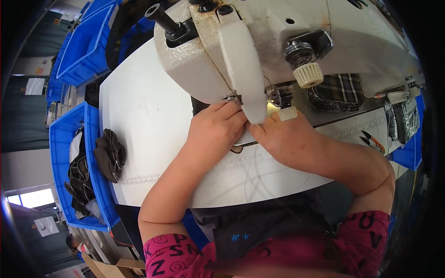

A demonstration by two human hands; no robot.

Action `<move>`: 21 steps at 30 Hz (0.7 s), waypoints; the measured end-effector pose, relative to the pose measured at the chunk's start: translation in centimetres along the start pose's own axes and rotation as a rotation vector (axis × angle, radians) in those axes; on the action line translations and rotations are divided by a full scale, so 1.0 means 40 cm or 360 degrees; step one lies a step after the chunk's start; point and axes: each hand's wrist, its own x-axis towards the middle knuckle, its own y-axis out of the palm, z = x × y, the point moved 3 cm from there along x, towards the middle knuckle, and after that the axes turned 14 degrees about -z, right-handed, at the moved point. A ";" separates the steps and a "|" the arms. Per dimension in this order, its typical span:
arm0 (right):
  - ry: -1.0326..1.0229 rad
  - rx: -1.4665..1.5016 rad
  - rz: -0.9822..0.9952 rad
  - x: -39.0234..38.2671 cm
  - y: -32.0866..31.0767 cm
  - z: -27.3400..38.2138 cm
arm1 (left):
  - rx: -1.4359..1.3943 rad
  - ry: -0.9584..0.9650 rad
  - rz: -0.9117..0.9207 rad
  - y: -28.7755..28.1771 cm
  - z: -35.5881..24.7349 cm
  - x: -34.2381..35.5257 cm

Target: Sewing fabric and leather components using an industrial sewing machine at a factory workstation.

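Observation:
A white sewing machine (194,60) arches over the table, and both of my hands meet beneath its needle end. My left hand (211,132) is closed, its fingers curled together at a piece of dark cloth (199,106) that shows just beyond the knuckles. Close against it, my right hand (289,141) is also closed, thumb toward the left fingers. What the right fingertips hold is hidden behind the machine's white lever-shaped guard (243,69). A small brown-edged bit of material (237,149) peeks out below, between the hands. The machine's lamp glows beside the right fingers.
Plaid cloth pieces (338,92) lie stacked under the machine arm. Orange-handled snips (373,141) rest at the right. Dark folded pieces (110,155) sit on the table's left edge, beside a blue bin (109,204) of dark cloth. Another blue bin (88,46) stands farther back.

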 end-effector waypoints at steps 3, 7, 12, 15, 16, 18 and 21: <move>0.0001 0.0016 0.0019 0.000 0.004 -0.003 | -0.0069 -0.0029 -0.0064 0.001 -0.002 -0.001; -0.0002 0.0062 -0.0008 0.000 0.001 -0.004 | -0.0049 -0.0046 -0.0089 -0.004 -0.008 0.004; 0.0032 -0.0022 0.0054 0.004 0.007 -0.008 | -0.0010 -0.0082 -0.0147 0.011 -0.007 0.004; 0.0055 -0.0082 0.0166 0.005 0.003 -0.014 | 0.0077 -0.0092 -0.0188 0.021 -0.014 0.003; 0.0052 -0.0105 0.0225 0.004 0.002 -0.017 | 0.0052 -0.0119 -0.0201 0.021 -0.019 0.003; 0.0062 -0.0134 0.0202 0.000 0.005 -0.019 | 0.0033 -0.0148 -0.0211 0.019 -0.018 0.002; 0.0037 -0.0249 0.0112 -0.003 0.007 -0.023 | -0.0110 -0.0189 -0.0304 0.006 0.000 0.001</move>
